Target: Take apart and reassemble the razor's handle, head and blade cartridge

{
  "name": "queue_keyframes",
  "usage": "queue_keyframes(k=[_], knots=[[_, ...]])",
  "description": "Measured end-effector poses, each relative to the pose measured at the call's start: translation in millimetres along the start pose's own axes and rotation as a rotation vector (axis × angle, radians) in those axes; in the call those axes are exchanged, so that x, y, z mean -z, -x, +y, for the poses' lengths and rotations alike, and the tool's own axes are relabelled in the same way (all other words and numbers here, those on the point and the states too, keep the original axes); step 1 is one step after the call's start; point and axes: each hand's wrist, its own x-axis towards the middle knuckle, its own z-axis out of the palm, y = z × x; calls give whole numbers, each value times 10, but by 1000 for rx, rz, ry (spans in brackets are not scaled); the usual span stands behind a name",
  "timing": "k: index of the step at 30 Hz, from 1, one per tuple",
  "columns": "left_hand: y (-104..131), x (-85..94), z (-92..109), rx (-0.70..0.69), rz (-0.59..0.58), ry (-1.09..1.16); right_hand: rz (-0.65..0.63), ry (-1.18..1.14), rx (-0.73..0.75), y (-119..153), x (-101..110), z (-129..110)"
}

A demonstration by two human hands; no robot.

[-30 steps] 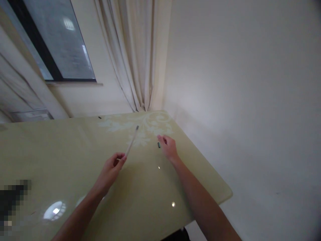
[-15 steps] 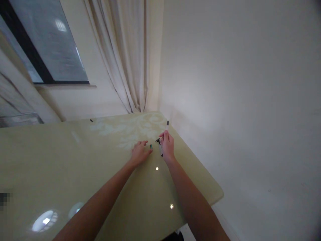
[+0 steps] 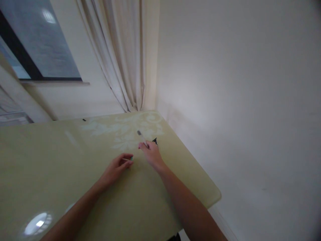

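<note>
My right hand [image 3: 151,152] is closed around a slim white stick with a dark grey tip [image 3: 141,136], tilted up to the left; its exact kind cannot be made out. Just behind that hand, a black T-shaped piece [image 3: 154,140] shows above the table, its lower part hidden by the hand. Left of it, my left hand [image 3: 120,165] pinches a small dark piece with a green face [image 3: 131,158] between thumb and fingertips. The two hands are apart, both over the pale green table [image 3: 140,204].
A small black object [image 3: 84,119] lies near the table's back edge. Beige curtains [image 3: 120,60] hang behind, and a plain wall [image 3: 225,100] runs along the right side. A dark-framed window [image 3: 60,50] is at the upper left.
My left hand has picked up the small green piece and moved left and toward me. My right hand has moved left with the stick, which now leans left.
</note>
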Motion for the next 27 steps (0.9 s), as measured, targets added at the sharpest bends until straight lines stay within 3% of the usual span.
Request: queue_keyframes(k=[2, 4, 7, 10, 20, 27], knots=[[277, 154, -92, 51, 66, 141, -96, 97, -2, 107, -124, -21], [452, 229, -125, 36, 207, 142, -175, 113, -5, 219, -237, -46], [529, 221, -72, -79, 387, -49, -251, 73, -12, 355, -340, -80], [520, 170, 13, -231, 452, -198, -297, -24, -31, 425, -358, -116], [578, 124, 27, -438, 466, -314, -331, -191, -91, 485, -358, -140], [588, 121, 84, -495, 359, -255, -336, -153, -93, 429, -210, -169]])
